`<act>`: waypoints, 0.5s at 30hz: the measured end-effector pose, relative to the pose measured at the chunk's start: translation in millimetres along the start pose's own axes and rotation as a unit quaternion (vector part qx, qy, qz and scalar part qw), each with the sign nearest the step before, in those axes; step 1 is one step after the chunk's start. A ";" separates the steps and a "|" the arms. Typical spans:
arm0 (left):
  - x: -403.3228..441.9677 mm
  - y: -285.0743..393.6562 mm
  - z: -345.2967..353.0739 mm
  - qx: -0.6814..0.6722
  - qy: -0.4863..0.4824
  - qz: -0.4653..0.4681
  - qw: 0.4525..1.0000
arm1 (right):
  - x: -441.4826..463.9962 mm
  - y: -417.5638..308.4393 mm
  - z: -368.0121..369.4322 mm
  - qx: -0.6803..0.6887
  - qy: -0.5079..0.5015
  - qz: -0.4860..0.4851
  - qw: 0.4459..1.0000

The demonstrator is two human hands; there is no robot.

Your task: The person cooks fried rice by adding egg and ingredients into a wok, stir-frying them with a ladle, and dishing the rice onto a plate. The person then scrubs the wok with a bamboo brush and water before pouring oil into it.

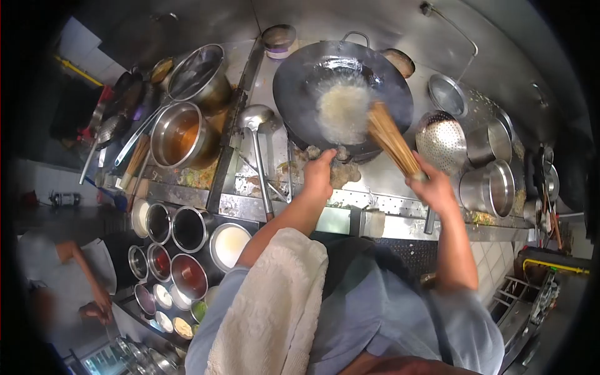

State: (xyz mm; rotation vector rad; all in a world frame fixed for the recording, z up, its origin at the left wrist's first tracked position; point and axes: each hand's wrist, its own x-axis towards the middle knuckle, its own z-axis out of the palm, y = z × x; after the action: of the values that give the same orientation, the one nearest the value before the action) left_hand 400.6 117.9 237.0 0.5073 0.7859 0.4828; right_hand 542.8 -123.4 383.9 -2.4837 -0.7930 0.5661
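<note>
A bamboo wok brush (392, 139) is in my right hand (431, 184), which is closed round its lower end. Its bristle tips reach into a dark wok (300, 81), where cloudy, frothy liquid (345, 107) lies at the bottom. My left hand (320, 174) is closed at the wok's near edge. A brownish rag (345, 176) bunches up beside these fingers, partly under the rim. Left of the wok, a steel ladle (256, 119) lies with its handle toward me. On the right rests a perforated strainer (441, 140).
Steel pots (487, 187) stand at the right; a pot of brown liquid (182, 134) is at the left. Seasoning containers (189, 275) crowd the lower left. A water spout (475, 47) hangs upper right. Another person's arm (87, 275) shows far left.
</note>
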 end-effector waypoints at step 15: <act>-82.6 19.7 -16.6 0.091 0.018 0.119 0.989 | -161.6 149.5 109.6 0.377 0.040 0.155 0.912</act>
State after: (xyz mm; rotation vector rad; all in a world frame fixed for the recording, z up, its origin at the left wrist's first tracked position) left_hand 333.1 89.3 283.0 0.7705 0.8116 0.6454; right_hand 429.9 -298.1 252.8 -1.8823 -0.0860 0.7071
